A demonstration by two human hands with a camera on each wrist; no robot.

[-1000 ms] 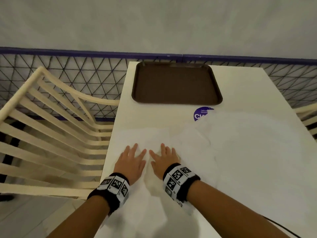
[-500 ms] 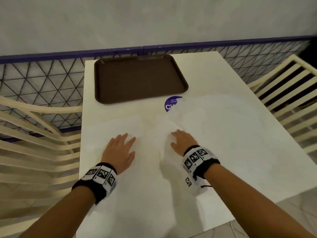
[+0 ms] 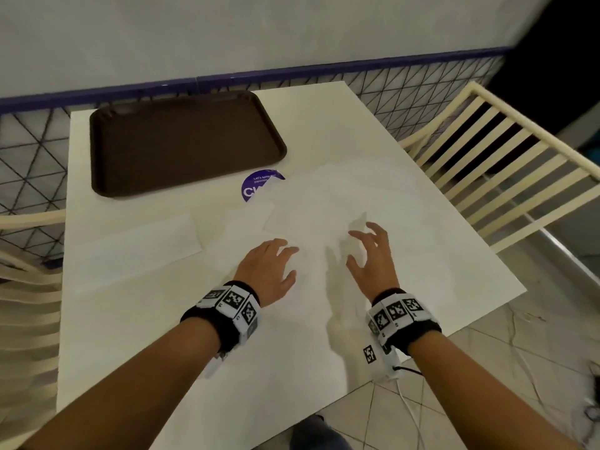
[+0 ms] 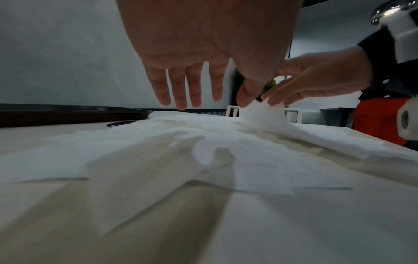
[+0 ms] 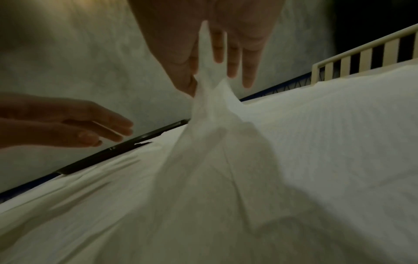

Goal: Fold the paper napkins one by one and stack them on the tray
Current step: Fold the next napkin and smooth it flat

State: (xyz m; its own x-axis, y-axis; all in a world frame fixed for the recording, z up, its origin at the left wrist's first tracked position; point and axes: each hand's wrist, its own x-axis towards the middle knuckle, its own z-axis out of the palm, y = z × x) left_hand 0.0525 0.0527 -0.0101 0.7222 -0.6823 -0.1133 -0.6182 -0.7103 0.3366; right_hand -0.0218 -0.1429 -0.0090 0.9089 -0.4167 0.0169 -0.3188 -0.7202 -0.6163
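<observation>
A brown tray (image 3: 185,141) lies bare at the table's far left. A folded white napkin (image 3: 136,251) rests flat in front of it. Several unfolded napkins (image 3: 341,196) overlap in a pile at centre right. My right hand (image 3: 365,246) pinches a napkin corner (image 5: 205,92) between thumb and forefinger and lifts it off the pile into a peak (image 4: 264,116). My left hand (image 3: 271,267) hovers just over the pile's near left part, its fingers (image 4: 187,89) straight and holding nothing.
A round purple sticker (image 3: 258,186) shows between tray and pile. Cream slatted chairs stand at the right (image 3: 487,164) and left (image 3: 22,287). A mesh fence (image 3: 29,164) backs the white table (image 3: 341,118). A white cable (image 3: 412,414) trails over the tiled floor.
Both hands left the folded napkin and moved right to the pile. My right hand has taken hold of a napkin corner and raised it. The head view swung right.
</observation>
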